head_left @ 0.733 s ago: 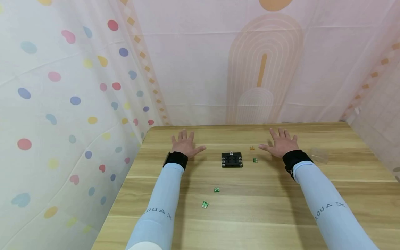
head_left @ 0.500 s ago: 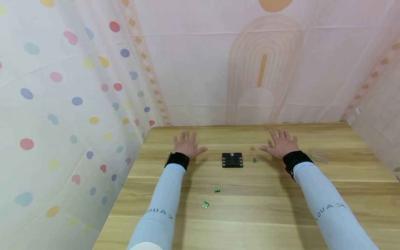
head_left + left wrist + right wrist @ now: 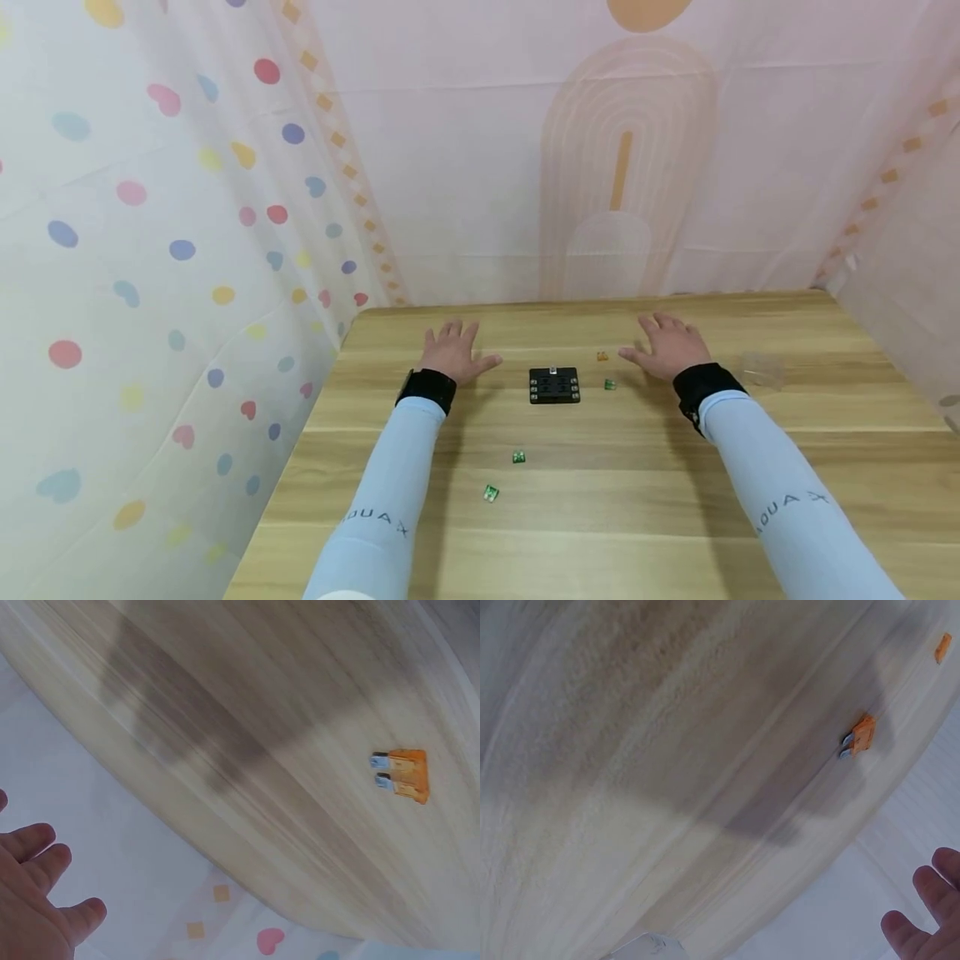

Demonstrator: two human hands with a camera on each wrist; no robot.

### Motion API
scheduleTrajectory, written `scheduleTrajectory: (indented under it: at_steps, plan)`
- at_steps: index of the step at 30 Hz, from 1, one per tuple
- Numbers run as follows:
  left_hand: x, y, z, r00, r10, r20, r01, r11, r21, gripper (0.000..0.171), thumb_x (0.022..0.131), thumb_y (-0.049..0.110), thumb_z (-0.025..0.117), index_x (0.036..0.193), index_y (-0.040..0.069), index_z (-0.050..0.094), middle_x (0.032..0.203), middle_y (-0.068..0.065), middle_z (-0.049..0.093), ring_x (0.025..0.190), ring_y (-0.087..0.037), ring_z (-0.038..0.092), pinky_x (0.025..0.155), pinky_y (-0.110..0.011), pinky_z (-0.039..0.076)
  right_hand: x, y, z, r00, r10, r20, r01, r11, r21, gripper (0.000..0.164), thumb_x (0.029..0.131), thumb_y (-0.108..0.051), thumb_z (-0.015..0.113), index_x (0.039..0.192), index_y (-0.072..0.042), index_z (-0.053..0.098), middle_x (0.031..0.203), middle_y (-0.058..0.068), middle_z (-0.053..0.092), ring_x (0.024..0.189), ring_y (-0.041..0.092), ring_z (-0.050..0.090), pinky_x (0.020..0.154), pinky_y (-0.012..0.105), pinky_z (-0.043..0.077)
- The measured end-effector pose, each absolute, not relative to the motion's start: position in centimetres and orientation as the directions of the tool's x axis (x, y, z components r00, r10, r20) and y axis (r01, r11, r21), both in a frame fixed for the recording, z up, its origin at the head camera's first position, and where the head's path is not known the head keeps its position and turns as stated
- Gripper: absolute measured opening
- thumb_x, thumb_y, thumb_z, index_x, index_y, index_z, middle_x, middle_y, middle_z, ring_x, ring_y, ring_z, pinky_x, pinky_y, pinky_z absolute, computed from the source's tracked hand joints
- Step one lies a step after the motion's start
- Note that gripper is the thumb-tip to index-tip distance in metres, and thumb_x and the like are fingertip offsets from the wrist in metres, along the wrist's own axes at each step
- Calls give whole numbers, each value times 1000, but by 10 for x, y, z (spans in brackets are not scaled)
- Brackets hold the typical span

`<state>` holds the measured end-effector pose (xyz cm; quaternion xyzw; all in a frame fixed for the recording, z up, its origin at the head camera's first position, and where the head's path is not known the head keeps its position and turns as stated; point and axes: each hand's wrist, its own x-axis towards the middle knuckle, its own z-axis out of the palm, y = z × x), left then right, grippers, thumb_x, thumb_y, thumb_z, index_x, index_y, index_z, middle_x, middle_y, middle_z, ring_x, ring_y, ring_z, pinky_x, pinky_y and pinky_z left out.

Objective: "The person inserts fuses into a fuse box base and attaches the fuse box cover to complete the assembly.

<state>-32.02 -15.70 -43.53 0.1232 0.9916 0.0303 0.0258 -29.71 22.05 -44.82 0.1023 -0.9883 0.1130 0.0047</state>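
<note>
Between my two hands on the wooden table lies a black fuse block [image 3: 554, 386] with metal terminals along both sides. My left hand [image 3: 453, 357] is spread over the table to its left, palm down, holding nothing. To the right my right hand [image 3: 666, 348] hovers likewise, its thumb pointing toward an orange blade fuse [image 3: 602, 356] and a green blade fuse [image 3: 610, 384]. Nearer the front lie two more green fuses, one upper [image 3: 519, 457] and one lower [image 3: 491, 493]. The left wrist view shows an orange fuse [image 3: 405, 775]; the right wrist view also has an orange fuse [image 3: 862, 735].
A clear plastic piece [image 3: 762, 370] lies right of my right hand. Behind the table [image 3: 600, 500] hangs a pale patterned curtain [image 3: 480, 167], and a dotted one [image 3: 150, 317] runs along the left side.
My left hand has shifted slightly right, toward the fuse block. The fingers of my right hand look a little more bent. The fuses and block stay in place while the head view shifts slightly.
</note>
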Motion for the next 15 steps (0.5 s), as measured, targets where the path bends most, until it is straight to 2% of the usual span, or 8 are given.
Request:
scheduleTrajectory:
  at_steps: [7,15]
  plan:
    - [-319,-157,-437,-968,246,-54,241,967,79,88,91,71,49,156,14,33,156,-19,33,144,-38,27,115,-60,15,-294,217,-452,-976,-216,41,-219,947,-236,77,99,-51,53,149,4,36,149,35,33,135,53,32,106,65,31]
    - [-316,-155,-445,-963,250,-101,240,966,99,87,92,70,50,156,14,33,156,-18,34,144,-37,28,116,-59,15,-292,212,-461,-969,-239,57,-245,937,-250,74,99,-49,54,148,4,39,146,36,37,132,54,36,103,65,34]
